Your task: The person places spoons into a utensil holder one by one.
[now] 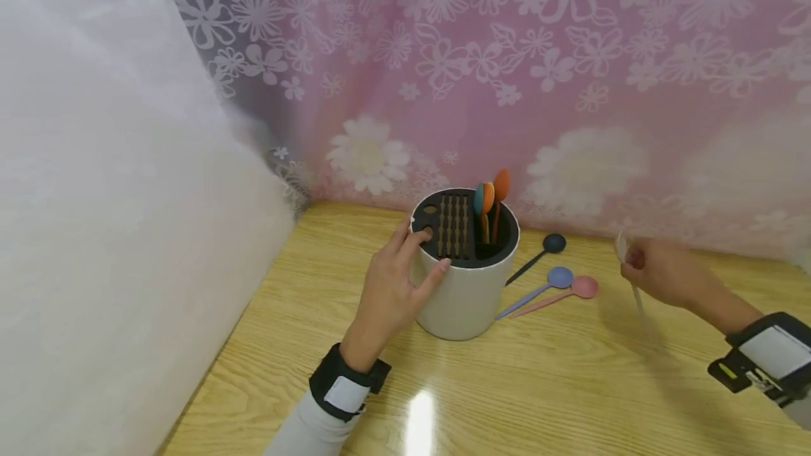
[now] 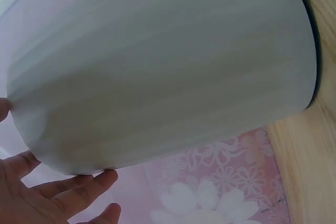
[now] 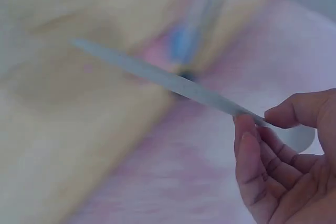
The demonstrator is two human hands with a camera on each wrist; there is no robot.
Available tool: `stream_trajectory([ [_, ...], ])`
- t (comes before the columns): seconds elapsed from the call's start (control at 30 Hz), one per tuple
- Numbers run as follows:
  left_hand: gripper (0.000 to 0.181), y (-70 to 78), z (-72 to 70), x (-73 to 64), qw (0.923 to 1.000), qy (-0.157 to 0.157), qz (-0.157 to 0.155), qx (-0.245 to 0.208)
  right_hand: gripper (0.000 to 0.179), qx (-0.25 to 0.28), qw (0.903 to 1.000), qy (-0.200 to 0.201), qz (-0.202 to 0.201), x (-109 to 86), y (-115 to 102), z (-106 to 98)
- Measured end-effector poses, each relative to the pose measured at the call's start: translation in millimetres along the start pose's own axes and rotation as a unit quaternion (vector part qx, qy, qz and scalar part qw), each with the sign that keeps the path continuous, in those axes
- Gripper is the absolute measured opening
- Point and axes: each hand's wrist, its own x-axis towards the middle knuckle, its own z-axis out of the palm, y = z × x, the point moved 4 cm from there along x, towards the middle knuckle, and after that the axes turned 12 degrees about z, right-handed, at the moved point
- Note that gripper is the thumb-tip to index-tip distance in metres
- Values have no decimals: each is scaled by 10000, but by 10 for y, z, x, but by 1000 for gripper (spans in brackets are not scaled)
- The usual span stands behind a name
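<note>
A pale grey utensil holder [image 1: 459, 305] with a black slotted lid [image 1: 454, 231] stands upright on the table. My left hand [image 1: 394, 280] grips its left rim, the thumb over the near edge and a fingertip at a round hole in the lid. The left wrist view shows fingers [image 2: 79, 190] against the holder's wall [image 2: 168, 77]. Off to the right, above the tabletop, my right hand [image 1: 662, 273] pinches a whitish spoon [image 3: 157, 78] near its bowl, handle pointing down. Blue and orange spoons [image 1: 501, 186] stand in the holder's open right compartment.
Right of the holder lie a black spoon [image 1: 554, 243], a blue-violet spoon [image 1: 560, 277] and a pink spoon [image 1: 584, 287], handles toward its base. A pink floral curtain [image 1: 443, 90] hangs behind the wooden table [image 1: 538, 385]. White sheeting [image 1: 127, 231] borders the left side.
</note>
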Motion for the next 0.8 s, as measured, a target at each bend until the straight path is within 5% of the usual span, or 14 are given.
stream_trajectory([
  [0.23, 53, 140, 8, -23, 9994, -320, -38, 105, 12, 1032, 9838, 1446, -238, -119, -891, -891],
  [0.43, 53, 238, -5, -33, 9982, -590, -64, 127, 19, 2369, 9528, 1868, -348, -268, -1453, -1536],
  [0.57, 57, 291, -34, -42, 9976, -654, -82, 226, 17, 2386, 9548, 1641, -674, -271, -1705, -1563],
  [0.8, 59, 392, -79, -70, 9940, -919, -22, 590, 16, 1791, 9669, 1395, -1168, -149, -1831, -1161],
])
